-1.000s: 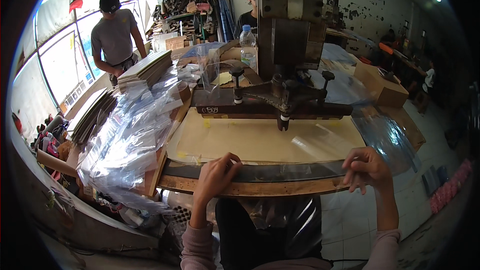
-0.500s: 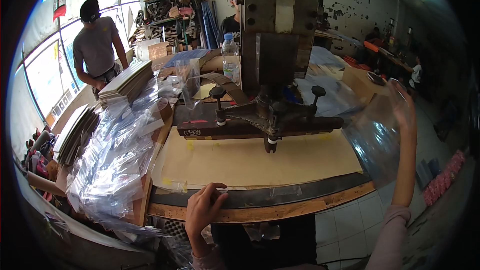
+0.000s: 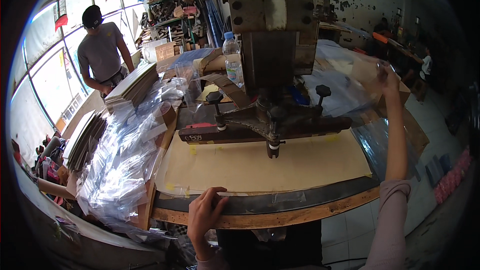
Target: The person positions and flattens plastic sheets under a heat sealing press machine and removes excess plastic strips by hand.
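My left hand rests at the front edge of the press bed, with loosely bent fingers over the dark strip and nothing visible in them. Raised at the far right, my right hand is smeared by motion, its fingers closed together. From it a clear plastic sheet seems to trail as a faint blur. Between the hands lies a tan board, with bits of yellow tape along its edges. Over its far side sits the dark press bar, below a heavy metal press column.
Left of the bed, clear plastic pieces form a heap beside stacked boards. More plastic sheets lie right of the bed, near a cardboard box. A water bottle stands behind. A person in a cap stands far left.
My right hand has moved left and inward from the far right, blurred, with the clear sheet. My left hand stays on the front edge. The view has shifted slightly.
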`<state>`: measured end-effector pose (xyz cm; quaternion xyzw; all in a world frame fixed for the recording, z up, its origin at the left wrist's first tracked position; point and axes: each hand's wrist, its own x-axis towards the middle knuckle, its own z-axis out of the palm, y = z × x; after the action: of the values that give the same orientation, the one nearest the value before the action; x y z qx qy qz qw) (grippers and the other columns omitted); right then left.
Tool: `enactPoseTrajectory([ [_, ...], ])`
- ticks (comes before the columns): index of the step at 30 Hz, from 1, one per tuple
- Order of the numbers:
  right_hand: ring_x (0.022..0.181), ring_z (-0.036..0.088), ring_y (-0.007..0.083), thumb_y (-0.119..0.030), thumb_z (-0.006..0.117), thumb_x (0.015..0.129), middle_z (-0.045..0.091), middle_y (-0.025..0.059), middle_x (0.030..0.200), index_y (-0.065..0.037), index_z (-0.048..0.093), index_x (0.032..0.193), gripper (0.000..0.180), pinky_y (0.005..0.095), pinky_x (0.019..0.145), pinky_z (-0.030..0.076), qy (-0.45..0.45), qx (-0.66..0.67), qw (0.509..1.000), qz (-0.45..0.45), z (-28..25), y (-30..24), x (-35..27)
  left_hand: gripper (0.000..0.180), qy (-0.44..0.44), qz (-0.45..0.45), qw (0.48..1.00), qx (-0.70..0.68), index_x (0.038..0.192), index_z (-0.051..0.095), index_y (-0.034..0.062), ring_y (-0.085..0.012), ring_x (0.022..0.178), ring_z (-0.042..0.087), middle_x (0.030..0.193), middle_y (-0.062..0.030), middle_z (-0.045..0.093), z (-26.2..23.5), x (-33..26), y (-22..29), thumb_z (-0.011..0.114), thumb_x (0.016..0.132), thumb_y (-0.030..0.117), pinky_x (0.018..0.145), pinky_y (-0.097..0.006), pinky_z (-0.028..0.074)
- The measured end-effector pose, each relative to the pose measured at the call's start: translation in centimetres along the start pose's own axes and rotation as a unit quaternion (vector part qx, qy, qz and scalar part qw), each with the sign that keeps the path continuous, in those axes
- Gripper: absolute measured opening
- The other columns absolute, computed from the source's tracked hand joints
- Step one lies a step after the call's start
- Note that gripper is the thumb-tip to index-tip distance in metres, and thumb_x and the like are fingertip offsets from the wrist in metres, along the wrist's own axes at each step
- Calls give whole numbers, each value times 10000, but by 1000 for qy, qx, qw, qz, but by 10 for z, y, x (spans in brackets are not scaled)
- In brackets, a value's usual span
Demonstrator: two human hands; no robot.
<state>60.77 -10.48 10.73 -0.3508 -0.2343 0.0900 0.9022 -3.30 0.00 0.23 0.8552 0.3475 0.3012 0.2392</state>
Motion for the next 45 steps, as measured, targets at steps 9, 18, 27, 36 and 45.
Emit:
enactPoseTrajectory([
  [9, 727, 639, 272, -59, 337, 888, 623, 167, 935, -55, 379, 1126, 243, 374, 575, 551, 179, -114, 970, 118, -48, 92, -43, 216, -14, 16, 999, -27, 966, 594, 70, -150, 555, 540, 689, -62, 574, 1, 1, -4, 658, 763, 103, 543, -248, 432],
  [18, 701, 634, 321, 5, 379, 824, 560, 183, 995, -105, 252, 1241, 450, 382, 519, 534, 181, -251, 948, 68, -17, 58, -75, 225, -14, 0, 999, -31, 970, 596, 57, -129, 548, 524, 674, -60, 564, 0, 0, 0, 658, 755, 65, 540, -239, 425],
  [27, 840, 631, 364, 57, 393, 783, 519, 222, 1038, 56, 321, 1152, 376, 438, 611, 559, 82, -167, 948, 257, -51, 84, -55, 222, -16, -5, 1000, -23, 969, 598, 46, -138, 548, 520, 678, -65, 558, -1, 5, 3, 655, 755, 58, 541, -248, 422],
  [36, 813, 635, 358, 12, 411, 797, 511, 205, 946, 91, 349, 1088, 308, 425, 644, 576, 70, -281, 926, 241, -20, 125, -31, 217, -15, -36, 998, -39, 974, 596, 46, -148, 582, 566, 693, -72, 585, -1, 2, 0, 654, 767, 75, 561, -252, 440],
  [45, 632, 657, 285, -113, 498, 823, 588, 172, 759, 49, 458, 1006, 247, 334, 512, 546, 2, -592, 771, 234, -24, 81, -42, 219, -6, -24, 999, -37, 981, 594, 46, -146, 585, 563, 683, -69, 580, 1, 2, 2, 648, 769, 61, 567, -251, 441],
])
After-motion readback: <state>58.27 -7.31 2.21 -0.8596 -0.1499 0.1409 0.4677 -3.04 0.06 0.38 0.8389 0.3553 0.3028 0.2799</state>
